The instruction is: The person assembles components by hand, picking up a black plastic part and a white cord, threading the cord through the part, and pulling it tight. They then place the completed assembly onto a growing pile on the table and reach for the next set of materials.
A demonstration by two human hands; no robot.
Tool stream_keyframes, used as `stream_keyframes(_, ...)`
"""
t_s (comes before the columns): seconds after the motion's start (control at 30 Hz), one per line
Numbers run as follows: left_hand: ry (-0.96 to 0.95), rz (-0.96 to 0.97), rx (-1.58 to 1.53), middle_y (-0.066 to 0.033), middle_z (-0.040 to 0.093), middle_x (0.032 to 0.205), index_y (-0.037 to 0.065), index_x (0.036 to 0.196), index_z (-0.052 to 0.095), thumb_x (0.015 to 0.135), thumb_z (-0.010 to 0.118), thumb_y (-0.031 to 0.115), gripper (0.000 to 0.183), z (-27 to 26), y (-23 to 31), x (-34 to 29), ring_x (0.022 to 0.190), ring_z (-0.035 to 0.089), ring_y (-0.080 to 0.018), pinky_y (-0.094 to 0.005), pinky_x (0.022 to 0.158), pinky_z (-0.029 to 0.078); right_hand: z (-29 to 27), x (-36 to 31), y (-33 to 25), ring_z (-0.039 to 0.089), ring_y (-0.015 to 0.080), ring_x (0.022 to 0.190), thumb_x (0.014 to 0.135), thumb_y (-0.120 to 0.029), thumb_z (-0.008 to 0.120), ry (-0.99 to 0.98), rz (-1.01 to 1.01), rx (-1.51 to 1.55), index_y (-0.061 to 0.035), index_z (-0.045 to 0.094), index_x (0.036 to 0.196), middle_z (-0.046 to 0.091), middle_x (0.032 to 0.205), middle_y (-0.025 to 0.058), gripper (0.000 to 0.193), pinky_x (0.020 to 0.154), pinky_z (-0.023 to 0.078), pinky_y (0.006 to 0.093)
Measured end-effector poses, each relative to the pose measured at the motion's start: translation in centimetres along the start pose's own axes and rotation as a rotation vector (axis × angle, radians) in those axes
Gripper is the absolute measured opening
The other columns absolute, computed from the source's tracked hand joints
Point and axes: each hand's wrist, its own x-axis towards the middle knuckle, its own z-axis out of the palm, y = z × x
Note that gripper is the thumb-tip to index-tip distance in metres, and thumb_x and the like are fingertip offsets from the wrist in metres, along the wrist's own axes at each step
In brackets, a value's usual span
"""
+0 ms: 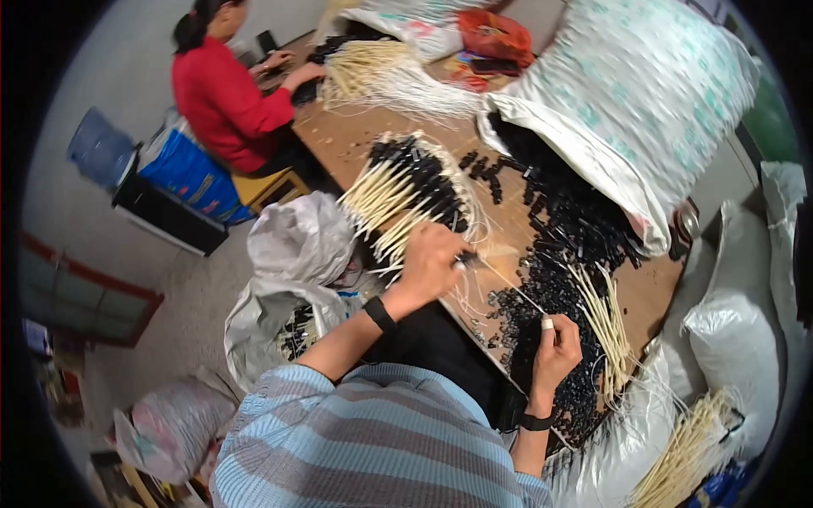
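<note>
My left hand (pixel 434 261) is closed on a small black piece (pixel 465 257) at the table's near edge. A thin white cord (pixel 512 285) runs taut from that piece down to my right hand (pixel 555 349). The right thumb and fingers pinch the cord's end, and one fingertip has a white covering. Just beyond my left hand lies a row of pale thin sticks (pixel 381 196) with black pieces and white cords at their far ends. Small dark clear bits (pixel 529 326) are heaped beside my right hand. A bundle of pale sticks (pixel 603 317) lies to its right.
A white sack (pixel 576 140) spills black tubes (pixel 576 229) onto the brown table (pixel 500 224). White sacks (pixel 737 322) crowd the right side. Open bags (pixel 254 326) stand on the floor at left. A person in red (pixel 222 89) works at the far left, near more sticks (pixel 364 68).
</note>
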Motion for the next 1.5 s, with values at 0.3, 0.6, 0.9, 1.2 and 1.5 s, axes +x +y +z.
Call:
stream_keyframes(0.3, -0.149, 0.015, 0.054, -0.0101, 0.06, 0.111, 0.006, 0.105, 0.062, 0.064, 0.065, 0.007, 0.041, 3.4, -3.1, 4.7, 0.111, 0.051, -0.0295, -0.0485, 0.099, 0.029, 2.4, -1.0, 2.4, 0.064, 0.0277, 0.081, 0.077, -0.01, 0.071, -0.33, 0.023, -0.002, -0.0019, 0.068, 0.098, 0.068, 0.096, 0.014, 0.022, 0.071, 0.05, 0.0334)
stream_keyframes(0.6, -0.597, 0.163, -0.248, -0.0122, 0.062, 0.094, 0.004, 0.105, 0.066, 0.068, 0.066, 0.005, 0.037, 16.3, 2.5, 6.1, 0.096, 0.054, -0.0324, -0.041, 0.087, 0.042, -8.4, 3.9, 9.6, 0.062, 0.0332, 0.075, 0.072, -0.008, 0.072, -0.192, 0.196, -0.883, -0.007, 0.069, 0.085, 0.063, 0.083, 0.0129, 0.013, 0.062, 0.047, 0.0408)
stream_keyframes(0.9, -0.725, -0.24, -0.775, -0.0155, 0.063, 0.109, -0.001, 0.112, 0.058, 0.076, 0.048, 0.001, 0.037, 13.7, 2.1, 5.4, 0.103, 0.061, -0.0271, -0.0341, 0.092, 0.045, -7.7, 4.5, 8.7, 0.059, 0.0312, 0.082, 0.072, -0.002, 0.066, -0.121, -0.077, -0.714, -0.0039, 0.06, 0.092, 0.061, 0.085, 0.0117, 0.021, 0.075, 0.043, 0.0399)
stream_keyframes(1.2, -0.796, -0.378, -0.819, -0.0115, 0.065, 0.107, -0.001, 0.113, 0.06, 0.075, 0.046, -0.003, 0.04, 10.6, 1.0, 4.3, 0.102, 0.06, -0.019, -0.0283, 0.094, 0.044, -3.3, 4.4, 5.4, 0.06, 0.0259, 0.072, 0.081, -0.003, 0.066, -0.303, -0.228, -0.555, -0.0044, 0.063, 0.098, 0.062, 0.079, 0.0099, 0.018, 0.068, 0.044, 0.0365)
stream_keyframes(1.5, -0.699, 0.077, -0.515, -0.0088, 0.063, 0.097, 0.005, 0.1, 0.064, 0.068, 0.053, -0.014, 0.039, 10.0, 0.7, 3.2, 0.092, 0.059, -0.0275, -0.0327, 0.081, 0.047, -1.9, 3.7, 3.6, 0.055, 0.0233, 0.056, 0.078, -0.008, 0.068, -0.478, -0.267, -0.533, -0.0083, 0.067, 0.096, 0.049, 0.06, 0.0053, 0.018, 0.052, 0.041, 0.0336)
